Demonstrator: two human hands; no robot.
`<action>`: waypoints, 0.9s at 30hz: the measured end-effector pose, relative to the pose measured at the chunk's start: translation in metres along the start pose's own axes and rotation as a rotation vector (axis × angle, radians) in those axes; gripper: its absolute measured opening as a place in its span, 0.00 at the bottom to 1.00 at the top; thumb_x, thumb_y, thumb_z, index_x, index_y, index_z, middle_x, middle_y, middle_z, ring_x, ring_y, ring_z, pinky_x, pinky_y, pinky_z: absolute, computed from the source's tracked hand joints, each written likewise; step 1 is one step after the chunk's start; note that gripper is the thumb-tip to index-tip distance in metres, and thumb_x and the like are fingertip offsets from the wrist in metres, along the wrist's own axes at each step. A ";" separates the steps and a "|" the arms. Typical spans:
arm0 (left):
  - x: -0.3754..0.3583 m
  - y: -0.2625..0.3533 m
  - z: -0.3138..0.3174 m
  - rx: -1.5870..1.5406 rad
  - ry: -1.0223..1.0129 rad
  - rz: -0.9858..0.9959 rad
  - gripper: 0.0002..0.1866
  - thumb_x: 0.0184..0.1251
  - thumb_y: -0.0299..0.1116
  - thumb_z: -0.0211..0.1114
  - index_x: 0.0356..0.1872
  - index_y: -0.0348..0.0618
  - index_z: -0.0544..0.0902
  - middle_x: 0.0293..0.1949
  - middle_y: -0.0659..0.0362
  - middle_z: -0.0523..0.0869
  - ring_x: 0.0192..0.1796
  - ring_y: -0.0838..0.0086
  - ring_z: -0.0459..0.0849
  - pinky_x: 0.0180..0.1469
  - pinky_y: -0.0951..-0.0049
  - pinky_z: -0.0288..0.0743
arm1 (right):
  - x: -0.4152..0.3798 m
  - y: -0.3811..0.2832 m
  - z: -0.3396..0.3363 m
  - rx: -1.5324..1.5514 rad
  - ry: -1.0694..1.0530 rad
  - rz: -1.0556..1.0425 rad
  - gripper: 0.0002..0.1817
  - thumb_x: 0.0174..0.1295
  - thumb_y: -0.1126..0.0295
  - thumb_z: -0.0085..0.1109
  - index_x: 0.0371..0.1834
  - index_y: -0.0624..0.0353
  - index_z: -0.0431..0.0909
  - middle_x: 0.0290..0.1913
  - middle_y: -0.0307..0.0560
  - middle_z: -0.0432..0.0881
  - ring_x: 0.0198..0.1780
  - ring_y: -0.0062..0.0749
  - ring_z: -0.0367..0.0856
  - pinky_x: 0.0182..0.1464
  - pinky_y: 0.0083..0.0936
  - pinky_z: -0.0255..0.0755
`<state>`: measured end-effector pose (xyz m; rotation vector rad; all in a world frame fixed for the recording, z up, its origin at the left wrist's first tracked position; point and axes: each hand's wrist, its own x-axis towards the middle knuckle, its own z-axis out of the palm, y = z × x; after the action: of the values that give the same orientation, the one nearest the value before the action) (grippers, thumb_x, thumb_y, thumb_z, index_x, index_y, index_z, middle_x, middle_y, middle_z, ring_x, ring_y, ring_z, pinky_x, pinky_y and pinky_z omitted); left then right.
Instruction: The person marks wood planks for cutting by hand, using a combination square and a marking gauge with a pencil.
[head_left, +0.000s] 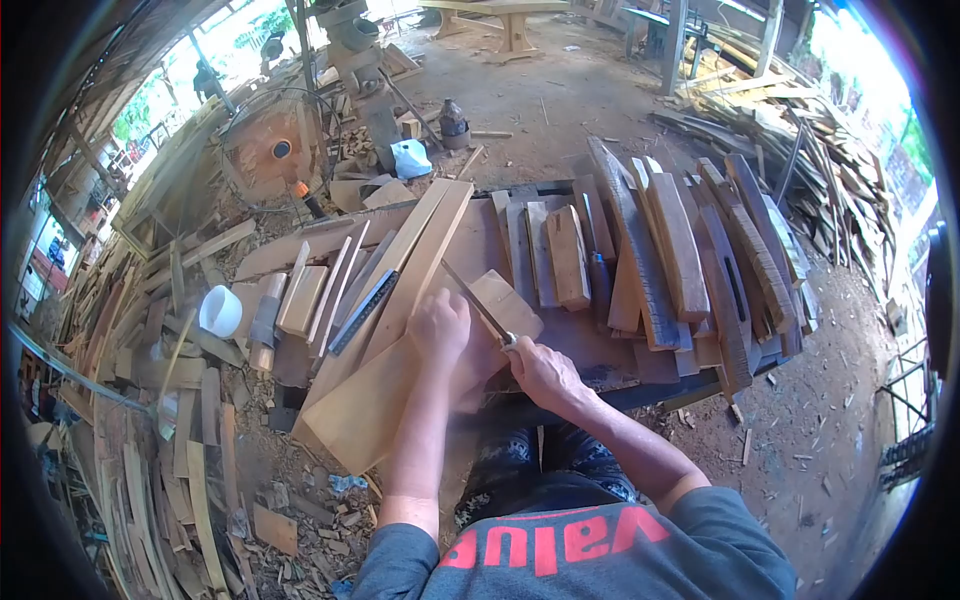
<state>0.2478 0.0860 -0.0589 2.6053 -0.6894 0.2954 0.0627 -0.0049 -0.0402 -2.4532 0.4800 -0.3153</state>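
Observation:
My right hand (550, 376) is closed round the handle end of a long, thin, file-like metal tool (478, 303). Its narrow blade slants up and left, and its far end passes close to my left hand (440, 325). That hand's fingers are curled in over the wood; what they grip is hidden. Under my left forearm lies a wide wooden board (350, 410), angled toward me. A squarish wooden piece (510, 300) lies beneath the tool. Left of my left hand, a dark ruler-like strip with marks (362, 313) rests on long planks (418, 240).
The workbench (570, 345) carries several wood blocks (566, 258) and long boards (678, 245) on the right. A blue-handled tool (599, 275) lies among them. A white bucket (221, 311) stands at left, amid scrap wood. Stacked planks (800, 150) lie behind, at right.

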 end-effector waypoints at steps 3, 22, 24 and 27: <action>0.000 0.001 -0.003 0.004 -0.007 -0.002 0.18 0.72 0.49 0.55 0.36 0.44 0.81 0.38 0.50 0.88 0.47 0.50 0.86 0.50 0.46 0.73 | -0.001 0.000 0.002 -0.030 0.001 0.008 0.16 0.75 0.60 0.47 0.40 0.64 0.73 0.32 0.68 0.84 0.36 0.65 0.85 0.39 0.56 0.79; 0.000 0.001 -0.002 0.012 -0.017 -0.006 0.18 0.71 0.48 0.54 0.37 0.43 0.81 0.39 0.48 0.88 0.46 0.50 0.86 0.51 0.46 0.74 | -0.003 -0.003 -0.003 -0.085 -0.014 0.045 0.16 0.75 0.59 0.49 0.41 0.62 0.73 0.32 0.67 0.84 0.34 0.64 0.85 0.38 0.54 0.80; 0.000 0.000 -0.001 0.001 -0.008 0.011 0.17 0.71 0.46 0.54 0.35 0.43 0.82 0.38 0.48 0.87 0.44 0.50 0.86 0.50 0.46 0.75 | 0.008 -0.007 -0.005 -0.086 -0.019 0.051 0.16 0.75 0.59 0.49 0.41 0.62 0.73 0.32 0.68 0.84 0.34 0.63 0.86 0.37 0.54 0.80; -0.002 0.001 -0.001 -0.004 0.010 0.008 0.17 0.71 0.45 0.52 0.34 0.42 0.82 0.38 0.48 0.86 0.44 0.50 0.86 0.50 0.45 0.75 | 0.023 -0.007 -0.002 -0.079 -0.013 0.044 0.16 0.75 0.59 0.49 0.41 0.63 0.74 0.32 0.67 0.84 0.34 0.63 0.86 0.37 0.54 0.80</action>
<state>0.2455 0.0863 -0.0584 2.5956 -0.6967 0.3094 0.0849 -0.0103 -0.0314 -2.5159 0.5505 -0.2670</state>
